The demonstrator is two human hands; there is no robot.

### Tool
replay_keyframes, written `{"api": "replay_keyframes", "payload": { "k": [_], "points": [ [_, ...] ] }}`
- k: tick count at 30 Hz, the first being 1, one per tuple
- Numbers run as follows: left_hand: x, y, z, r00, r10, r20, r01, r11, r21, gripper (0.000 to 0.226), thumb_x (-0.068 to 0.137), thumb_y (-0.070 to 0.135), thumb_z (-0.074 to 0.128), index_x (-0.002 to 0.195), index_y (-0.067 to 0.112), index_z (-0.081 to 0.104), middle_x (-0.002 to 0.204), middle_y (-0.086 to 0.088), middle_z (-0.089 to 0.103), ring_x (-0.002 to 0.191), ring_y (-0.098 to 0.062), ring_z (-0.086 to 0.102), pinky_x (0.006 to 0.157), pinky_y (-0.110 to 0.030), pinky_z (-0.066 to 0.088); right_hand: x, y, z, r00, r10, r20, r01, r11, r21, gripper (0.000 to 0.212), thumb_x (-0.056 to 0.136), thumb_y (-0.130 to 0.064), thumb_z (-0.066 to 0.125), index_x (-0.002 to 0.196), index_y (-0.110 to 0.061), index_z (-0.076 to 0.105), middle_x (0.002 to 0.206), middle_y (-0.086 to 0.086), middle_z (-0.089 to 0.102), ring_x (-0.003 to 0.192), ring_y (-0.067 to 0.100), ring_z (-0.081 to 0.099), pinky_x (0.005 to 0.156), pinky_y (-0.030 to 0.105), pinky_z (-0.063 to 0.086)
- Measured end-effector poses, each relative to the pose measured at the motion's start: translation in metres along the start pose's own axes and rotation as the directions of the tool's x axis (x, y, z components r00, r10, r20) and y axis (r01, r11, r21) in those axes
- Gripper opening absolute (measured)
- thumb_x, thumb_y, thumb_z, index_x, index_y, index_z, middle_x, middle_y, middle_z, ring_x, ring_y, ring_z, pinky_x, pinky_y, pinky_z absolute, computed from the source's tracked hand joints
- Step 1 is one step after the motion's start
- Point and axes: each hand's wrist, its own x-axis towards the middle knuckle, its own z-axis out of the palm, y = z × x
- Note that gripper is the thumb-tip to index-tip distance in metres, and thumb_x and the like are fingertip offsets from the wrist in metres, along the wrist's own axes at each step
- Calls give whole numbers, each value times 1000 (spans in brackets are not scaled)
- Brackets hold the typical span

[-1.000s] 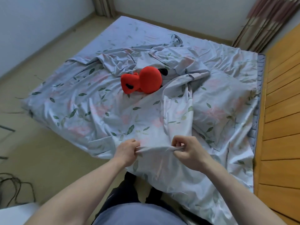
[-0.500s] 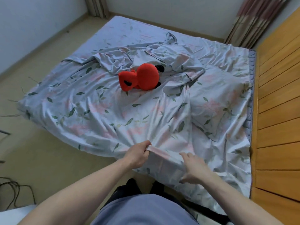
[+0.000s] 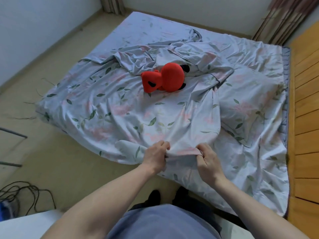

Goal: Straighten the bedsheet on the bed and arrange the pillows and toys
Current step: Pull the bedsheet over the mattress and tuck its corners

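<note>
Two hands, left hand (image 3: 156, 156) and right hand (image 3: 208, 160), pinching the bedsheet (image 3: 120, 111) hem at the near edge, mid-straightening, red toy (image 3: 164, 79) on the rumpled middle, pillow (image 3: 246, 107) seemingly covered at right; next, probably a firm outward pull.

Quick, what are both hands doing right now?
Left hand: closed, gripping the pale blue leaf-print bedsheet.
Right hand: closed, pinching the same sheet's edge.

A home bedroom: a low bed (image 3: 172, 31) under a leafy sheet (image 3: 112, 114), curtains (image 3: 283, 19) beyond it, wooden panelling (image 3: 307, 100) alongside.
</note>
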Motion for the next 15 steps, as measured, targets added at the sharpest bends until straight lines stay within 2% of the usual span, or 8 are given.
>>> {"api": "replay_keyframes", "payload": {
  "k": [3, 5, 7, 9, 12, 15],
  "points": [
    [2, -29, 0, 994, -71, -86, 78, 994, 79, 41, 76, -1, 62, 109, 22, 57, 109, 1, 59, 100, -26, 55, 76, -33, 41, -4, -18, 1, 999, -25, 21, 25, 1000, -13, 19, 89, -30, 43, 71, -26, 47, 63, -5, 53, 62, 13, 51, 59, 41, 40],
    [0, -50, -3, 983, -132, -126, 146, 983, 109, 43, 75, -3, 60, 110, 23, 57, 111, 0, 57, 104, -26, 52, 82, -34, 41, -7, -22, -4, 998, -30, 51, 33, 998, -61, 21, 90, -28, 43, 70, -24, 46, 59, -3, 51, 58, 17, 50, 57, 45, 39],
    [-6, -71, -10, 959, -232, -161, 245, 967, 65, 44, 77, -6, 56, 110, 22, 58, 114, 0, 54, 107, -26, 50, 87, -34, 42, -11, -20, -14, 999, -19, 50, 25, 993, -119, 24, 93, -21, 45, 69, -24, 45, 57, -4, 50, 57, 18, 50, 56, 45, 39],
    [-15, -88, -16, 936, -319, -151, 324, 946, 9, 36, 81, -4, 53, 105, 22, 58, 110, 0, 56, 104, -27, 55, 84, -34, 45, -16, -13, -25, 998, 2, 68, 13, 975, -223, 26, 95, -14, 48, 71, -22, 46, 58, -5, 52, 57, 18, 51, 55, 44, 38],
    [-29, -96, -20, 948, -307, -87, 305, 952, -36, 26, 85, 3, 49, 99, 23, 58, 102, -2, 65, 92, -29, 62, 72, -35, 44, -22, 7, -36, 991, 82, 108, -28, 903, -429, 23, 94, -18, 45, 71, -22, 46, 64, -5, 55, 62, 21, 52, 51, 38, 34],
    [-47, -84, -15, 971, -233, -60, 227, 969, -103, 22, 87, 11, 49, 98, 25, 63, 101, 0, 72, 90, -29, 65, 71, -35, 48, -30, 33, -33, 963, 240, 120, -110, 761, -639, 13, 90, -21, 43, 78, -24, 46, 86, 1, 60, 80, 26, 54, 63, 39, 38]
  ]
}}
